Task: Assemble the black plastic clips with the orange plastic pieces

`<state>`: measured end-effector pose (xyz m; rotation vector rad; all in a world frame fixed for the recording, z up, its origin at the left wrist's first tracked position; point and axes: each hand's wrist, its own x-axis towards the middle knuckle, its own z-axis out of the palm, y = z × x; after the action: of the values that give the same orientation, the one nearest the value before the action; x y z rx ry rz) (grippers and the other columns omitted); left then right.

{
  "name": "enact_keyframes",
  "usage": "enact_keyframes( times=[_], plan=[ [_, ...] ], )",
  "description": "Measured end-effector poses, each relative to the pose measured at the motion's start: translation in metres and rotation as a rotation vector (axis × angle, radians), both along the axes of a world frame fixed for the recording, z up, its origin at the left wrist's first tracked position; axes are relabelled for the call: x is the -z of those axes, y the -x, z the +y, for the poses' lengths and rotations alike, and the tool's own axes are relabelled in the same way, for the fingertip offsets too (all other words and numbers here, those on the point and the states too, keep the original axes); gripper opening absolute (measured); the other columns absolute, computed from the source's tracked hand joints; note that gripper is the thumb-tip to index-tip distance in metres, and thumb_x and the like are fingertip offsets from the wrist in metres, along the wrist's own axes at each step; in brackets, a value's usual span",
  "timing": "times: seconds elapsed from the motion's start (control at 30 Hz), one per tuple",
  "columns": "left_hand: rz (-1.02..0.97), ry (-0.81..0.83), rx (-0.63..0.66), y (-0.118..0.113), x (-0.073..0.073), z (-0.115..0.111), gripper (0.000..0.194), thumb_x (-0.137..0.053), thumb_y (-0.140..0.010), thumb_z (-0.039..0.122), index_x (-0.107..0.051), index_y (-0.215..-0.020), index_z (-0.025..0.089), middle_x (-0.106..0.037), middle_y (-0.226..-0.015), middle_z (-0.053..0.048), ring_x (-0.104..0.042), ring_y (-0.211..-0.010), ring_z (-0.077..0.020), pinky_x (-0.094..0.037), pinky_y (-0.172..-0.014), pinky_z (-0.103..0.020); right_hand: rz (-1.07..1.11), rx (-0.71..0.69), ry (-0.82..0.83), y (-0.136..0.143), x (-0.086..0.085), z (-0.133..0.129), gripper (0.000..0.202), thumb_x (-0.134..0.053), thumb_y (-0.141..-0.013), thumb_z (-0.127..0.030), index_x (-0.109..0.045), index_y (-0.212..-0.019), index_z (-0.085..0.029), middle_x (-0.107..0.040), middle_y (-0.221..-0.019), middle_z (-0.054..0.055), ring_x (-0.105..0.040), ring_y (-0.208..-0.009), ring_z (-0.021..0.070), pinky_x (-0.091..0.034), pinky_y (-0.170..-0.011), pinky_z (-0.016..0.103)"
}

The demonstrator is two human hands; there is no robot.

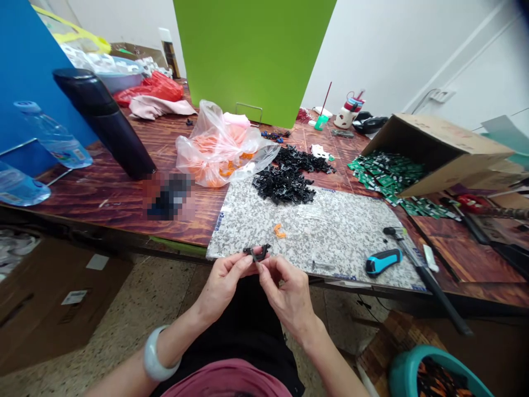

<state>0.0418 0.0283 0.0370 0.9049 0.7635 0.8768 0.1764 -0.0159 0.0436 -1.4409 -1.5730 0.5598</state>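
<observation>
Just past the front edge of the work mat, my left hand [225, 280] pinches a small black plastic part [262, 253] with an angular, bracket-like shape. My right hand [287, 286] has its thumb and fingers closed at the near side of the same part. A thin greyish strip shows between the fingertips; whether it belongs to the part I cannot tell. An orange plastic piece [279, 231] lies on the speckled mat [343, 220] beyond the hands. Behind it is a heap of similar black plastic parts [285, 184].
A clear bag of orange pieces [215, 151] lies left of the heap. At right, a tipped cardboard box [442, 143] spills green packets [388, 171]. A blue-black handled tool [383, 262] and a hammer [430, 286] lie right. A dark flask [105, 124] stands left; a teal bucket [407, 364] sits below.
</observation>
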Motion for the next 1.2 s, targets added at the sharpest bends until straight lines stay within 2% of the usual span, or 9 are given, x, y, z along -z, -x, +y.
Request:
enact_keyframes(
  times=[0.3, 0.43, 0.6, 0.67, 0.8, 0.87, 1.0, 1.2],
  plan=[
    [0.0, -0.009, 0.021, 0.0, 0.0, -0.002, 0.026, -0.062, -0.082, 0.033, -0.074, -0.093, 0.014, -0.075, -0.098, -0.008, -0.067, -0.096, -0.025, -0.044, -0.099, -0.039, 0.002, 0.013, 0.023, 0.0, 0.002, -0.003, 0.015, -0.051, -0.086, -0.021, -0.057, -0.073, -0.018, -0.057, -0.063, -0.001, -0.05, -0.052, 0.0091, -0.041, -0.053, 0.02],
    [0.073, -0.04, 0.015, -0.001, 0.001, -0.003, 0.025, -0.062, -0.082, 0.035, -0.075, -0.089, 0.015, -0.076, -0.094, -0.007, -0.068, -0.093, -0.024, -0.045, -0.098, -0.038, 0.029, 0.032, 0.026, 0.001, 0.002, -0.003, 0.014, -0.051, -0.085, -0.02, -0.057, -0.072, -0.018, -0.057, -0.061, -0.002, -0.05, -0.051, 0.0089, -0.041, -0.052, 0.02],
    [0.168, -0.089, -0.041, -0.002, 0.003, -0.004, 0.028, -0.062, -0.082, 0.037, -0.073, -0.098, 0.017, -0.076, -0.087, -0.004, -0.067, -0.093, -0.0241, -0.048, -0.092, -0.036, 0.063, 0.042, 0.03, 0.004, 0.001, -0.005, 0.015, -0.052, -0.086, -0.023, -0.058, -0.072, -0.018, -0.058, -0.061, -0.002, -0.051, -0.051, 0.009, -0.042, -0.052, 0.02],
    [0.22, -0.143, -0.071, -0.003, 0.0, -0.004, 0.026, -0.062, -0.082, 0.037, -0.074, -0.092, 0.017, -0.075, -0.082, -0.004, -0.067, -0.089, -0.0242, -0.05, -0.088, -0.034, 0.089, 0.042, 0.048, 0.006, -0.001, -0.006, 0.014, -0.053, -0.086, -0.024, -0.059, -0.075, -0.018, -0.059, -0.062, -0.001, -0.052, -0.051, 0.0093, -0.043, -0.051, 0.02],
    [0.332, -0.264, -0.13, -0.002, -0.006, -0.003, 0.027, -0.06, -0.081, 0.035, -0.071, -0.065, 0.016, -0.072, -0.071, -0.002, -0.066, -0.079, -0.0219, -0.05, -0.078, -0.028, 0.138, 0.066, 0.062, 0.008, -0.002, -0.006, 0.009, -0.057, -0.085, -0.027, -0.06, -0.083, -0.019, -0.064, -0.07, 0.0, -0.056, -0.055, 0.0106, -0.046, -0.053, 0.021],
    [0.365, -0.295, -0.141, -0.002, -0.008, -0.002, 0.028, -0.059, -0.081, 0.035, -0.07, -0.062, 0.016, -0.072, -0.072, -0.002, -0.066, -0.078, -0.0217, -0.05, -0.074, -0.027, 0.132, 0.081, 0.057, 0.008, -0.002, -0.006, 0.009, -0.056, -0.085, -0.027, -0.059, -0.082, -0.02, -0.065, -0.07, 0.0, -0.058, -0.056, 0.0111, -0.047, -0.054, 0.021],
    [0.429, -0.363, -0.124, 0.001, -0.004, -0.003, 0.028, -0.056, -0.084, 0.032, -0.071, -0.068, 0.016, -0.073, -0.076, -0.002, -0.066, -0.081, -0.0215, -0.049, -0.074, -0.026, 0.106, 0.096, 0.067, 0.005, -0.003, -0.003, 0.006, -0.057, -0.084, -0.024, -0.058, -0.08, -0.02, -0.065, -0.068, 0.0, -0.058, -0.054, 0.0111, -0.047, -0.052, 0.021],
    [0.549, -0.458, -0.035, 0.01, 0.002, -0.005, 0.028, -0.053, -0.086, 0.032, -0.073, -0.079, 0.015, -0.072, -0.072, -0.002, -0.063, -0.069, -0.0184, -0.047, -0.066, -0.024, 0.117, 0.057, 0.162, -0.001, -0.003, 0.001, 0.005, -0.06, -0.081, -0.022, -0.056, -0.079, -0.021, -0.065, -0.066, -0.001, -0.061, -0.054, 0.0126, -0.047, -0.05, 0.021]
  ],
)
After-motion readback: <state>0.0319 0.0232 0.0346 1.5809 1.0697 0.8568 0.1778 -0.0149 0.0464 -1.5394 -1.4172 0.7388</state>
